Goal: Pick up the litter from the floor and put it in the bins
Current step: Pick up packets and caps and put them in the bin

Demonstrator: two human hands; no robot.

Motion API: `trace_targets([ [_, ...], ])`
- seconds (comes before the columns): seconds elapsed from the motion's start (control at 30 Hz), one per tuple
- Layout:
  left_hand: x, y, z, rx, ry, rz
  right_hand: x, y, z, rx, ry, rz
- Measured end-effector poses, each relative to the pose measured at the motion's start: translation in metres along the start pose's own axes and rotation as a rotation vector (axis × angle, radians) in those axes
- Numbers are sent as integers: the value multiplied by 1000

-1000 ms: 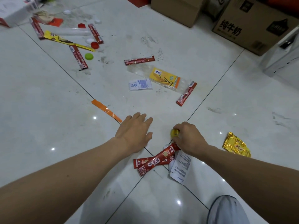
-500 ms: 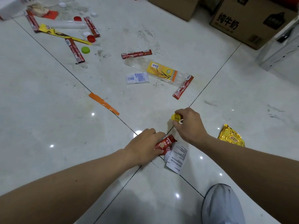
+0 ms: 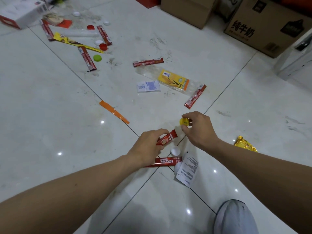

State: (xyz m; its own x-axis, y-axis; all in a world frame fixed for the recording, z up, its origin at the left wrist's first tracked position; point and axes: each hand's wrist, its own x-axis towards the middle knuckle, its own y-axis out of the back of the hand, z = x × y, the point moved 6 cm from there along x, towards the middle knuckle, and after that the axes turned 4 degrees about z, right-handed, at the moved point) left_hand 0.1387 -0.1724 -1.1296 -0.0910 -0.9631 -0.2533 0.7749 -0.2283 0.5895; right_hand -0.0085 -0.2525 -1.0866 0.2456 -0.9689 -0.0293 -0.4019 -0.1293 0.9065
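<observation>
Pinching one yellow cap (image 3: 184, 122) in my right hand (image 3: 200, 130), I grip one red sachet (image 3: 167, 138) in my left hand (image 3: 146, 147); six more sachets (image 3: 148, 62) lie across the glossy tiled floor (image 3: 50, 115) by two cardboard boxes (image 3: 187, 9).

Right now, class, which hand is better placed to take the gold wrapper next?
Likely the right hand, though it pinches a cap: the gold wrapper lies on its side; the left hand is farther off, gripping a sachet.

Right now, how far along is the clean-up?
Early: no bin is in view. The left hand grips a red sachet; the right hand pinches a yellow cap. Still on the floor: Nescafe sachet, white cap, paper slip, gold wrapper, orange strip, plus more litter beyond.
</observation>
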Motion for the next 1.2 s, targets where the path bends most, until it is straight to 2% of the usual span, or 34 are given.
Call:
trace_targets([
  [0.3, -13, 98, -2, -118, 73, 331, 32, 7, -80, 132, 112, 46],
  [0.57, -73, 231, -17, -183, 152, 688, 52, 5, -223, 273, 346, 49],
  [0.93, -261, 418, -18, 29, 238, 1117, -5, 21, -463, 480, 716, -38],
  [1.1, -367, 460, -17, 88, 288, 1269, -65, 24, -558, 601, 808, -120],
  [1.2, -430, 469, -21, 128, 321, 1362, -115, 16, -604, 599, 926, -203],
])
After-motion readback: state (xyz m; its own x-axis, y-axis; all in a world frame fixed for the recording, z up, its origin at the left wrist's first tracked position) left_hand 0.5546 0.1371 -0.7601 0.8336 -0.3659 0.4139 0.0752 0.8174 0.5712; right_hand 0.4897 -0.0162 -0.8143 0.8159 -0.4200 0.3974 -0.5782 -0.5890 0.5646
